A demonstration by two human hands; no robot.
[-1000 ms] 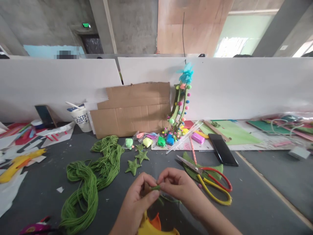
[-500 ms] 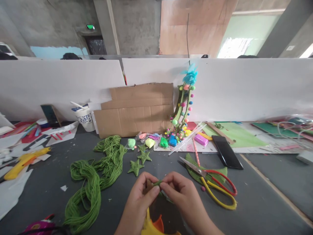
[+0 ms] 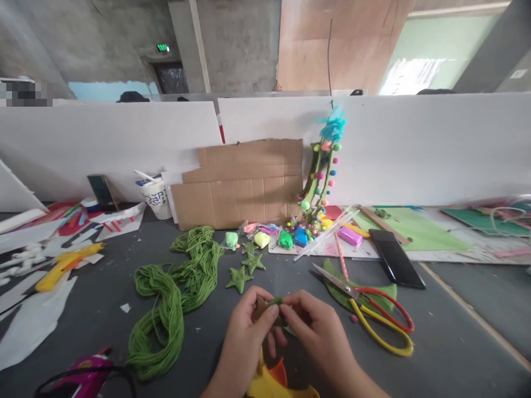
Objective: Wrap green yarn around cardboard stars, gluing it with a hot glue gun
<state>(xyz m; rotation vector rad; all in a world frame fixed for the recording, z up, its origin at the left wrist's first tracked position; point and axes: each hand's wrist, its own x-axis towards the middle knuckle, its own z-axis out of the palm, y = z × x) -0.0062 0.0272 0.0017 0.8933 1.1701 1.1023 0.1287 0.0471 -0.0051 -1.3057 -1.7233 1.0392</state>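
Close together at the front middle, my left hand [image 3: 254,326] and my right hand [image 3: 316,323] both pinch a small green piece [image 3: 274,301], fuzzy like felt or yarn. Something brown shows beside it within my left fingers; its kind is unclear. Under my wrists lies a yellow and orange object [image 3: 269,381], partly hidden. Just beyond my hands are green star shapes [image 3: 238,279]. A bundle of green yarn [image 3: 166,309] lies left of them. On the right, scissors [image 3: 352,290] with red and yellow handles rest on a green felt piece [image 3: 332,283].
Behind stand brown cardboard [image 3: 240,204] and a tall decorated piece with pompoms and blue petals [image 3: 333,127]. Coloured clay packets [image 3: 285,239] line its foot. A black phone [image 3: 396,260] lies right. Glue guns, yellow [image 3: 68,265] and magenta [image 3: 85,376], and a paper cup [image 3: 156,199] are left.
The view has swung slightly left, so the scene sits further right. My hands still pinch the green piece, and fingers of my left hand now show below it.
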